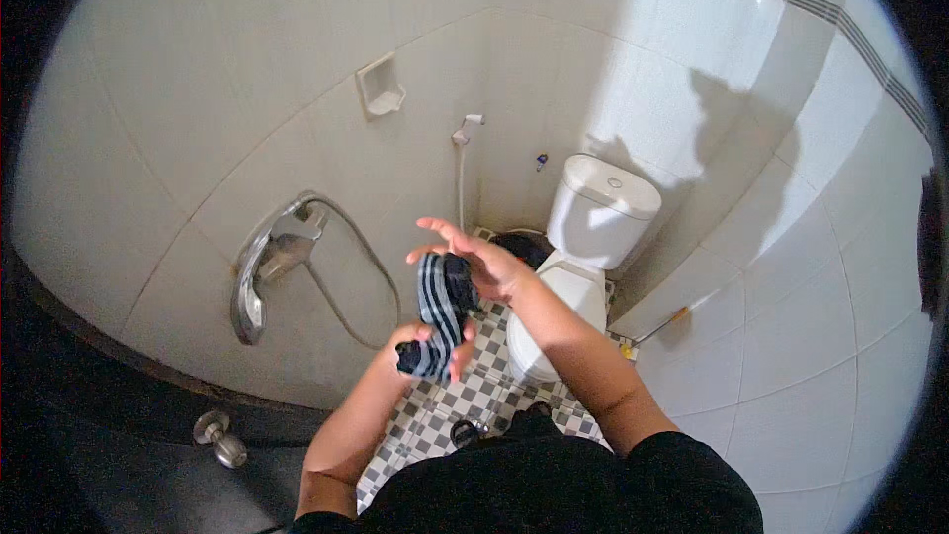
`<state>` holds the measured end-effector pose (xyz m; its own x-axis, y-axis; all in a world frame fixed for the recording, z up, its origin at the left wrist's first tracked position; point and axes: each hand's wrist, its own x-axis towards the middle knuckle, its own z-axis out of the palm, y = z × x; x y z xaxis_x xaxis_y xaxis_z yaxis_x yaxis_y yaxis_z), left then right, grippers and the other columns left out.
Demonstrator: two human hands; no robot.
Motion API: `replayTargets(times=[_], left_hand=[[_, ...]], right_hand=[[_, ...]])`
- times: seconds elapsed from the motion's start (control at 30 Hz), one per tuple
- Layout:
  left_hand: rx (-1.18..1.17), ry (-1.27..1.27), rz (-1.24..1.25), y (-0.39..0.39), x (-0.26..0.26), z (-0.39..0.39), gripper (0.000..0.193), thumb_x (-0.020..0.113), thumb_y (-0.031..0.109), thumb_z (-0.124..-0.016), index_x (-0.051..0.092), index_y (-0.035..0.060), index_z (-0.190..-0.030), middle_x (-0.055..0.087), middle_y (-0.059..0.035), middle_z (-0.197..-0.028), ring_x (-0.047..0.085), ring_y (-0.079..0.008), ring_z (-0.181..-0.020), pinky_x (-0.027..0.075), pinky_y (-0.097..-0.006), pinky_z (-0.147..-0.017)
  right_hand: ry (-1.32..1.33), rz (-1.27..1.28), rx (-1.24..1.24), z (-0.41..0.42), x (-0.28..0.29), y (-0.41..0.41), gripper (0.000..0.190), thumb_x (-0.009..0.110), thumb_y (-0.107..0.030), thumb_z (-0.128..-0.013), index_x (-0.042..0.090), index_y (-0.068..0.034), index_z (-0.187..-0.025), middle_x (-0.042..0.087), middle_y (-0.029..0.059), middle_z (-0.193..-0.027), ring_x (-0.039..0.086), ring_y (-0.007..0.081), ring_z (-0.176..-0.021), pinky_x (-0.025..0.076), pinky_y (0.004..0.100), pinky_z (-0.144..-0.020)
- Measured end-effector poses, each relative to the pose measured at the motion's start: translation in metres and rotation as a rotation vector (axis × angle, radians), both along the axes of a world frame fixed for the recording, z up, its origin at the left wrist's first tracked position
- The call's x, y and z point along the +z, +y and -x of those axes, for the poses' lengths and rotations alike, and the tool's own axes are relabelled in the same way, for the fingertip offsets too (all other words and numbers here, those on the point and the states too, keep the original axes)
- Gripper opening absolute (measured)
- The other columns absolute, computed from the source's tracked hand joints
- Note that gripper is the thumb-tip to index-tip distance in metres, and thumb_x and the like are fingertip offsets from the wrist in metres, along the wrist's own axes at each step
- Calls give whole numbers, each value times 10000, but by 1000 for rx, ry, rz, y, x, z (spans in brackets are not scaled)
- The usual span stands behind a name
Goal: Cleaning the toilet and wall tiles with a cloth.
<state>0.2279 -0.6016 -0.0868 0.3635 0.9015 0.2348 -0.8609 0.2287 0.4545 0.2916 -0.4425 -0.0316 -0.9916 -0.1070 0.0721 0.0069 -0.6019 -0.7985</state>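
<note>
A black and grey striped cloth (442,311), bunched up, is held in front of me, above the checkered floor. My left hand (437,348) grips its lower end, with the thumb on the near side and fingers at the right edge. At the upper end, my right hand (482,259) is against the dark part of the cloth. Its thumb and some fingers stretch out to the left, spread apart. Whether its palm grips the cloth cannot be told.
A chrome hand shower (252,304) with a hose hangs on the left wall, below a soap dish (382,89). A white toilet (604,211) stands ahead right, with a bidet sprayer (463,135) beyond. A long-handled brush (656,330) leans at the right wall. A door knob (222,441) is lower left.
</note>
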Motion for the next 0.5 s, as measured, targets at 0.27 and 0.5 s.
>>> replayTargets(times=[0.27,0.5], left_hand=[[-38,-516,-90,3,38,-72,437,701,281,-698,416,59,-944,436,-30,-693,434,-129,-563,389,-237,-460],[253,277,307,-14,26,-36,401,660,217,-710,445,52,-1006,474,-24,-720,462,-111,-587,351,-214,-435]], right_hand=[[495,216,149,-26,29,-32,409,650,-349,-788,475,-47,-1000,556,124,-887,554,225,-791,483,385,-741],[-4,-72,-201,-23,12,-28,331,525,-306,-887,420,-90,-659,434,1,-584,445,115,-528,415,293,-532]])
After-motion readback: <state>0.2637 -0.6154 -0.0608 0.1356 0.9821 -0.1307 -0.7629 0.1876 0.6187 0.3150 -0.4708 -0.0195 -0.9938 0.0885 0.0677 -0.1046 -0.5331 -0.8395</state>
